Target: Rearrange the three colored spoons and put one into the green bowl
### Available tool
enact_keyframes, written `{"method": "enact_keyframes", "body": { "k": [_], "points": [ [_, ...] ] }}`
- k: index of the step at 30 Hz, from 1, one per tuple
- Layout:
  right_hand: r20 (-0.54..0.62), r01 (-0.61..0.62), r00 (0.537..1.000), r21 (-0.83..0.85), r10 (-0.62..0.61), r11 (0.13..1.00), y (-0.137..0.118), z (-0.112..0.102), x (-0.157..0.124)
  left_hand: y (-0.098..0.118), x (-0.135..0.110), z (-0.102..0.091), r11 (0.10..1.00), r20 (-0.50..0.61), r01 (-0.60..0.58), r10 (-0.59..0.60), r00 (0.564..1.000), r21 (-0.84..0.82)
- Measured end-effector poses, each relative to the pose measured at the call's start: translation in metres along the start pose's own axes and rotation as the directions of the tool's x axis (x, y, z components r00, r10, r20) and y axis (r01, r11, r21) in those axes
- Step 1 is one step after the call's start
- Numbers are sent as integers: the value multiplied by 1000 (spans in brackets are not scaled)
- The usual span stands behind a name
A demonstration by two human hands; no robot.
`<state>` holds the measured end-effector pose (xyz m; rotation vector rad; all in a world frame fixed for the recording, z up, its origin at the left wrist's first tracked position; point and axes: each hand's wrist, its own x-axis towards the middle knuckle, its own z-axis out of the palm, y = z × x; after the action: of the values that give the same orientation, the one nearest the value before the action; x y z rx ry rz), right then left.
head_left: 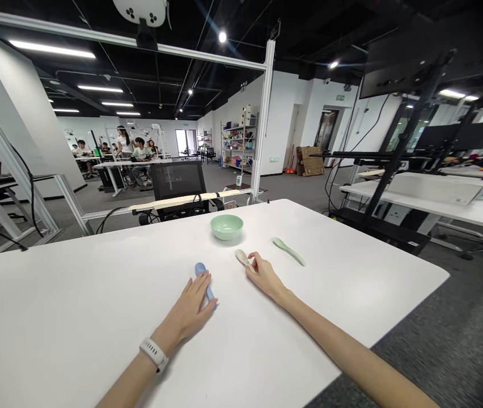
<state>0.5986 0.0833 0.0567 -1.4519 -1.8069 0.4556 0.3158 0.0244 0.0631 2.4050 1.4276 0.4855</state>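
Note:
My left hand [189, 311], with a pale watch band [153, 354] at the wrist, lies over a blue spoon [200, 268]. Its fingers are stretched out across the spoon, and the thumb is apart, near the handle's end; part of the handle is hidden. My right hand [266, 278] pinches the handle of a beige spoon [241, 257], whose bowl points away from me. To the right of that hand a light green spoon [289, 251] rests on the white table [97, 306]. Beyond the spoons stands a green bowl [227, 228].
A metal frame [262, 124] rises behind the table's far edge, near a black mesh chair [179, 180]. On the right are a dark stand [398, 147] and another white table [475, 207]. Several people sit or stand at desks in the background on the left.

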Motion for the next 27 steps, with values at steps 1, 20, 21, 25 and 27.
{"method": "enact_keyframes", "body": {
  "k": [1,20,21,25,27],
  "points": [
    [-4,0,1000,1,0,1000,0,0,0,0,0,0,1000,0,4,-4,1000,0],
    [-12,-5,1000,20,5,1000,4,1,0,-7,1,3,999,-26,-42,42,999,22],
    [-15,-1,1000,15,2,1000,5,2,1,-8,1,2,999,-27,-40,40,999,28],
    [-30,16,999,-39,-17,999,12,-1,5,-25,-6,-11,998,-101,-19,26,995,68],
    [-30,40,999,-102,-43,994,17,-9,11,-48,-17,-24,995,-171,31,-15,985,91]
  ]
}}
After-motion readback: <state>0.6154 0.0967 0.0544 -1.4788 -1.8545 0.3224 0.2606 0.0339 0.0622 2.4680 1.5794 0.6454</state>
